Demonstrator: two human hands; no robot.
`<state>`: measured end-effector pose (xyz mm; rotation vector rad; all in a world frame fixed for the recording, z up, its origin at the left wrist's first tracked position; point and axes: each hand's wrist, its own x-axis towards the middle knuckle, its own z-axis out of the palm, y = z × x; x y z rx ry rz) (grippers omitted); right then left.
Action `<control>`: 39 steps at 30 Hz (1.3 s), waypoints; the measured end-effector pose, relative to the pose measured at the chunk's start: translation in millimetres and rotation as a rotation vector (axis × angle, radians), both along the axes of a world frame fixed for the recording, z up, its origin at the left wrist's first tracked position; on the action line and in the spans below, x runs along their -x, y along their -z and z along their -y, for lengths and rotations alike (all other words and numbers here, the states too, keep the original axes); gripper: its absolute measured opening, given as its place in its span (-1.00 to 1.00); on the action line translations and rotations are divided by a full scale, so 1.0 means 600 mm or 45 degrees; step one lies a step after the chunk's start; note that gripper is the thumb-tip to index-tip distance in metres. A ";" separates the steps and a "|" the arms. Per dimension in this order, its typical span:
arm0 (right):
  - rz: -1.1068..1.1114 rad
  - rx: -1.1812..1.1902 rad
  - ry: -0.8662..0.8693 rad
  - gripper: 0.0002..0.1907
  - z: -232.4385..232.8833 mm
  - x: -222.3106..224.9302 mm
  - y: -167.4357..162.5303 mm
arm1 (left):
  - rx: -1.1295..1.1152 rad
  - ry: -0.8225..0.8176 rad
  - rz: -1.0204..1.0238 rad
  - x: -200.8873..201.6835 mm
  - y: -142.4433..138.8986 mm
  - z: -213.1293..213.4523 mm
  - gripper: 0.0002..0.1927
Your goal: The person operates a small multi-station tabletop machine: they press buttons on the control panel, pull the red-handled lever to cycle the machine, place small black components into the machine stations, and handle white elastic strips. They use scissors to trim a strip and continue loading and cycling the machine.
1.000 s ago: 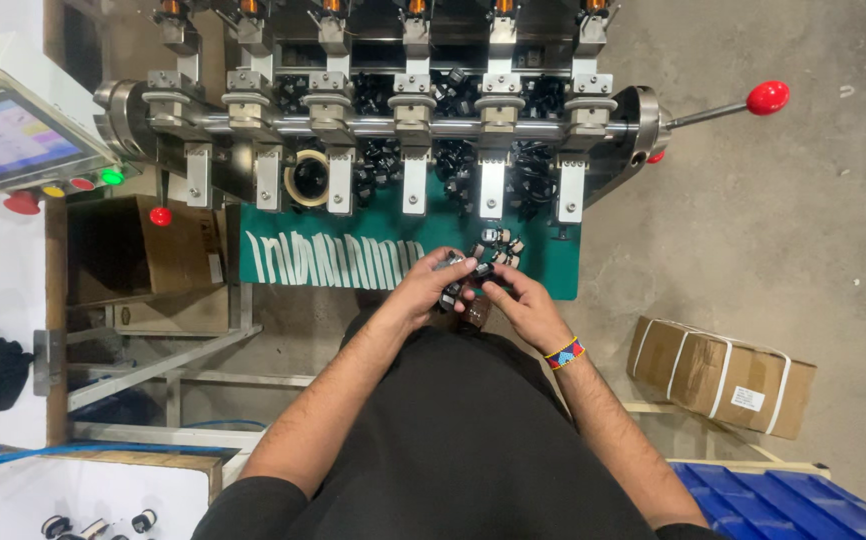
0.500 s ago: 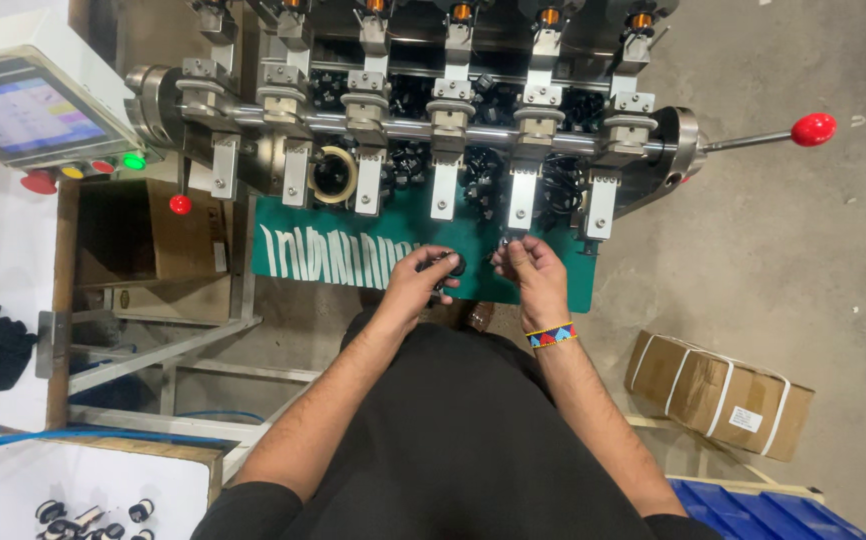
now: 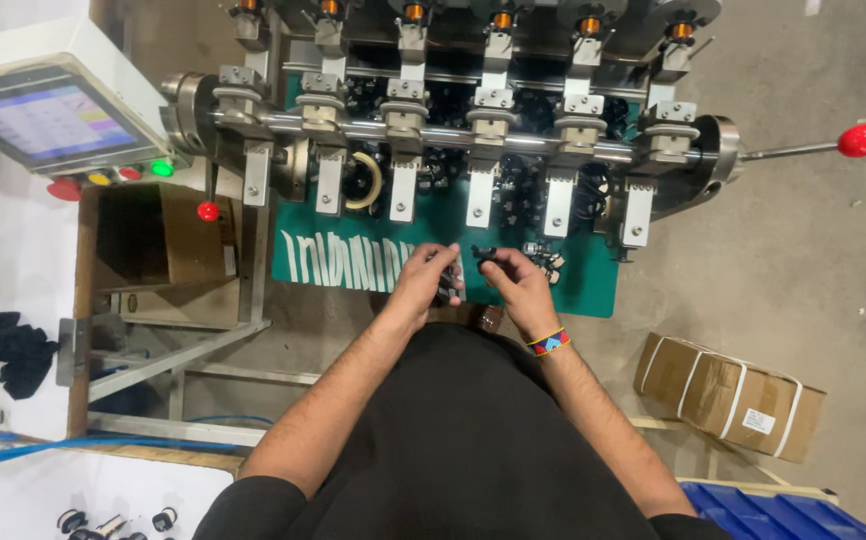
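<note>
Head view, looking straight down. Both hands sit at centre frame over the green mat (image 3: 573, 285) on the bench of a multi-station winding machine (image 3: 473, 130). Left hand (image 3: 431, 283) is curled shut around a cluster of small black parts (image 3: 448, 287), which show just at its fingertips on the side facing the other hand. Right hand (image 3: 516, 285) pinches a single small black part (image 3: 483, 253) between thumb and forefinger, held at the upper left edge of that hand, just beside the left hand's fingertips; the two hands are near each other but not touching. A few more loose small parts (image 3: 545, 262) lie on the mat immediately right of the right hand. Row of white strips (image 3: 343, 262) laid on the mat to the left of the left hand. Beaded wristband (image 3: 549, 342) on the right wrist. Upper left: control screen (image 3: 43, 122) with coloured buttons below it. Red knob lever (image 3: 861, 140) at upper right. Strapped cardboard box (image 3: 731, 395) on the floor, lower right
</note>
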<state>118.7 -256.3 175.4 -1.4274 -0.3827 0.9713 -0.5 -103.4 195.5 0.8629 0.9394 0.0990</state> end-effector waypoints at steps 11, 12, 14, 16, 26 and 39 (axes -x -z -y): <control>-0.386 -0.089 0.492 -0.74 -0.077 0.040 0.036 | -0.111 0.059 0.050 0.108 0.083 -0.061 -0.44; -0.329 -0.069 0.472 -0.72 -0.080 0.045 0.034 | -0.104 0.131 0.111 0.114 0.083 -0.066 -0.42; -0.203 -0.038 0.439 -0.68 -0.082 0.048 0.022 | -0.023 0.235 0.195 0.120 0.073 -0.080 -0.33; -0.155 0.101 0.153 -0.69 -0.080 0.045 0.001 | 0.131 0.306 0.234 0.124 0.051 -0.095 -0.19; 0.283 0.048 -0.110 -0.70 -0.106 0.153 -0.070 | 0.454 0.562 0.206 0.120 -0.020 -0.177 -0.11; -0.098 0.045 0.346 -0.75 -0.175 0.181 0.017 | 0.232 0.372 0.100 0.170 0.066 -0.222 -0.60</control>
